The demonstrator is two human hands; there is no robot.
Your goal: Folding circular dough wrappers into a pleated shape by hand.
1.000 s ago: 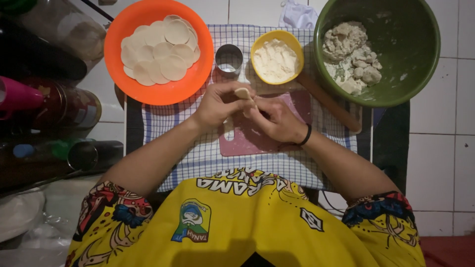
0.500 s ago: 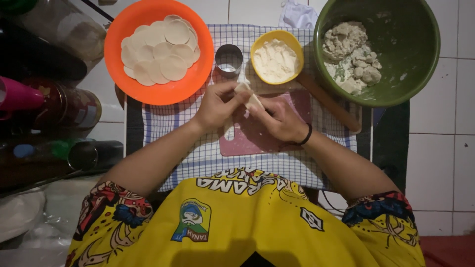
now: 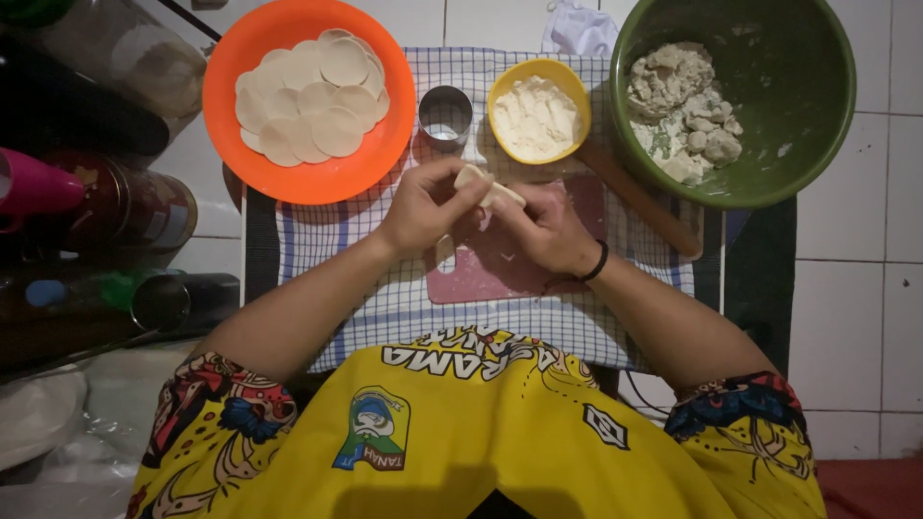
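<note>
So you've got the dumpling (image 3: pixel 488 188) pinched between both hands right now, held just above the pink board (image 3: pixel 500 269) in the middle of the checked cloth (image 3: pixel 336 250). Your left hand (image 3: pixel 423 204) is clamped on its near end with thumb and fingers, and your right hand (image 3: pixel 546 229) grips the other side, fingers curled around it. Compared with a second ago the wrapper looks different: back then it was a small round lump tucked between your fingertips, and now it reads as a longer folded piece sticking out towards the left, so the edge seems to be getting closed up along its length. My guess is you're mid-seal, not finished.

Around you, the orange plate (image 3: pixel 288 183) of round wrappers (image 3: pixel 308 101) sits up left, the metal ring cutter (image 3: pixel 445 115) and the yellow bowl (image 3: pixel 500 91) of flour are just beyond your hands, and the green bowl (image 3: pixel 817 115) with filling (image 3: pixel 683 111) is up right. A wooden rolling pin (image 3: pixel 639 197) lies beside your right hand.
</note>
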